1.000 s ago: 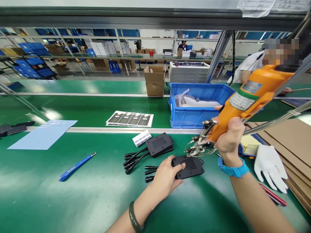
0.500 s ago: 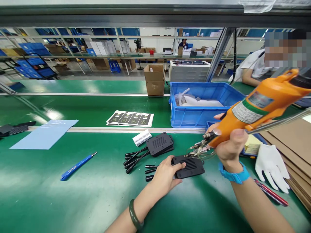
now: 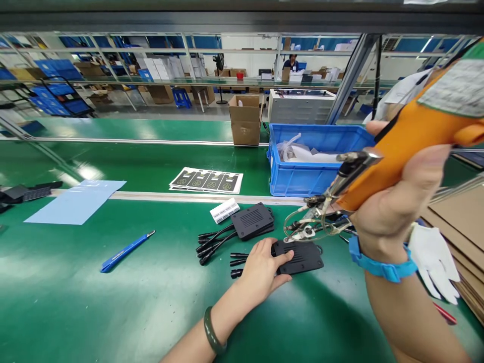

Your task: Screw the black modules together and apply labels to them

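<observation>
My left hand (image 3: pixel 262 269) lies on the near left end of a flat black box (image 3: pixel 302 255) with cables, pressing it onto the green bench; its fingers are bent over the box's edge. My right hand (image 3: pixel 393 201) is wrapped round an orange electric screwdriver (image 3: pixel 419 131), close to the camera. The tool's metal tip (image 3: pixel 302 233) hangs just above the box's far edge. A second black box (image 3: pixel 252 221) with cables lies behind the first.
A blue crate (image 3: pixel 302 179) with white bags stands behind. A white part (image 3: pixel 224 209), printed label sheet (image 3: pixel 207 180), blue sheet (image 3: pixel 77 201), blue pen (image 3: pixel 126 251), white glove (image 3: pixel 434 262) and cardboard sheets (image 3: pixel 463 227) lie around. A cardboard box (image 3: pixel 245 126) and another person (image 3: pixel 401 96) are beyond.
My right hand has lifted the orange screwdriver up and nearer to the camera, so it looks much larger. My left hand has stayed on the black box.
</observation>
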`<state>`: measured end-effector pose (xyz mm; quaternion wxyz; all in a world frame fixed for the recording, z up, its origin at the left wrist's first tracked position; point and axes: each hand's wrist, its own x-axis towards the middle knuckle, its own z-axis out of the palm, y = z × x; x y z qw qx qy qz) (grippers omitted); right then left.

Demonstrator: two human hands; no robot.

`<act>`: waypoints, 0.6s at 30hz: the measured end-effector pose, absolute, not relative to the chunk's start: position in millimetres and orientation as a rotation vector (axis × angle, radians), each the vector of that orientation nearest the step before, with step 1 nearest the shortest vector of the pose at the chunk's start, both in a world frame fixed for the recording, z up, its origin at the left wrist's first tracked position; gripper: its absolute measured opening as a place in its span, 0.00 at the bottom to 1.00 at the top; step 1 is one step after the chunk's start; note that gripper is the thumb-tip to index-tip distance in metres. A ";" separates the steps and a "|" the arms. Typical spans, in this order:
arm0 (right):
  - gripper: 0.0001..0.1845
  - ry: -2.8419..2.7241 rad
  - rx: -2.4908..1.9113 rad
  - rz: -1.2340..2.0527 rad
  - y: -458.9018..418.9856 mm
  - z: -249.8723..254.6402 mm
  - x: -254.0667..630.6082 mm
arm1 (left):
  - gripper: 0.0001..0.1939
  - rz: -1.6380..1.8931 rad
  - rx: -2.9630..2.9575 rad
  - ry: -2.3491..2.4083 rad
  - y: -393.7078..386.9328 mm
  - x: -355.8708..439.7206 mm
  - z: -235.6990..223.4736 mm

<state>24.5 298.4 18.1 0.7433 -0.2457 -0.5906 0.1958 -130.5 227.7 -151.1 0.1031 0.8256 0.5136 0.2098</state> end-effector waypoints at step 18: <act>0.19 -1.344 -0.559 0.551 301.0 -34.2 3.3 | 0.32 0.568 2.410 1.548 228.4 -127.3 -153.5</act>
